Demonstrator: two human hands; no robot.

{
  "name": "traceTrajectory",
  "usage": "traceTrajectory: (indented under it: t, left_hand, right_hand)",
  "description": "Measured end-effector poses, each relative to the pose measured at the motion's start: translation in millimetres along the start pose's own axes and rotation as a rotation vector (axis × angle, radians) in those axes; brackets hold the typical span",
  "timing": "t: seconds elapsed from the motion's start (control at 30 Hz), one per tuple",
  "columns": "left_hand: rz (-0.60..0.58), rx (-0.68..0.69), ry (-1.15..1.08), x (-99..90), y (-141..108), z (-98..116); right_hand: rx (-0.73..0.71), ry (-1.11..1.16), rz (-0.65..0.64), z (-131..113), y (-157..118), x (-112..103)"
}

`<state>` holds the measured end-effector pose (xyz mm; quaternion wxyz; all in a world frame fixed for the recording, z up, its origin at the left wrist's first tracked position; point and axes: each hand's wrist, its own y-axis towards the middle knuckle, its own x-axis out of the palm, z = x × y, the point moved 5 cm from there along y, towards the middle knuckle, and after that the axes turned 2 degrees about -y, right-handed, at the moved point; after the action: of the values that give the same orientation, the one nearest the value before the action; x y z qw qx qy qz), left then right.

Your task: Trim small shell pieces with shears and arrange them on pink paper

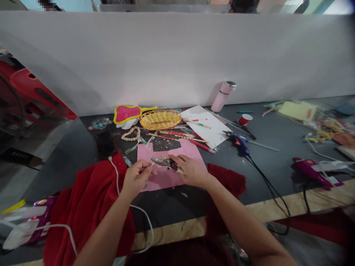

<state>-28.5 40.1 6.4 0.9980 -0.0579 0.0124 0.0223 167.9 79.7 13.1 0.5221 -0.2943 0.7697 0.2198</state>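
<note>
My right hand (190, 170) is closed round the handles of pruning shears (163, 162), whose blades point left. In my left hand (138, 175), the fingertips pinch a thin pale stick (152, 164) beside the blade tips. Most of that stick is hidden by the fingers. Under both hands lies pink paper (162, 181) with a cut-out at its far edge. Small pale cut pieces (164, 156) are gathered on it just beyond the shears. Several red and patterned chopsticks (177, 134) lie behind the paper, near a heart-shaped ring of pale pieces (131, 134).
Behind stand a yellow wicker basket (161, 120) and a pink bottle (223, 96). White paper (208, 127) lies at right, next to a blue glue gun (240, 143) with a trailing cord. A phone (105, 144) and red cloth (94, 199) are on the left.
</note>
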Motion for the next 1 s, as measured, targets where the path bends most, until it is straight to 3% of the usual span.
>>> traceTrajectory:
  t: [0.13, 0.27, 0.6, 0.8, 1.0]
  left_hand:
    - [-0.114, -0.126, -0.201, 3.9, 0.5, -0.6]
    - [-0.129, -0.176, -0.238, 4.3, 0.5, -0.3]
    - [-0.090, -0.156, -0.220, -1.6, 4.9, -2.6]
    - [-0.132, -0.147, -0.199, 3.6, 2.7, -4.1]
    - [-0.167, -0.126, -0.164, 5.3, 3.2, -2.6]
  right_hand:
    - [-0.040, 0.024, -0.010, -0.5, -0.4, -1.6]
    - [0.027, 0.005, -0.042, -1.6, -0.4, -0.9]
    - [0.155, -0.116, -0.073, -9.4, -0.7, 2.1]
    - [0.051, 0.003, -0.141, -0.7, -2.8, 3.7]
    - [0.048, -0.022, -0.096, 3.4, -2.0, 1.8]
